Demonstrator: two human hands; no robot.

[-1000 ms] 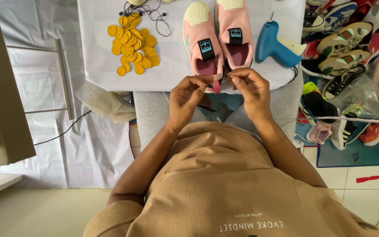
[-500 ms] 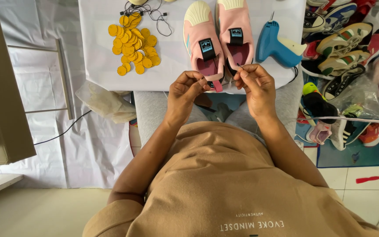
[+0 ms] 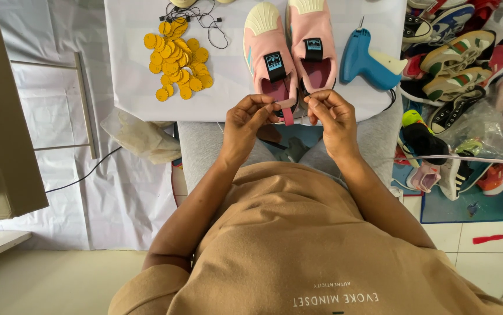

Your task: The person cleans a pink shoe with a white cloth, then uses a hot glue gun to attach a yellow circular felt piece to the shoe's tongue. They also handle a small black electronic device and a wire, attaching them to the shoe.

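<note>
left hand: pinched on pink heel tab of left pink shoe
right hand: fingertips closed — contents unclear, at 3 o'clock
change: hands drifted slightly apart — tab pulled straighter

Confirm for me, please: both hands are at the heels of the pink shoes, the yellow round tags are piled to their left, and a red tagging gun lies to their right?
One detail is off: the tagging gun is blue, not red, as the head view shows. Otherwise yes: the left hand and right hand are at the heels of the pink shoes, with the yellow round tags piled to their left.
</note>
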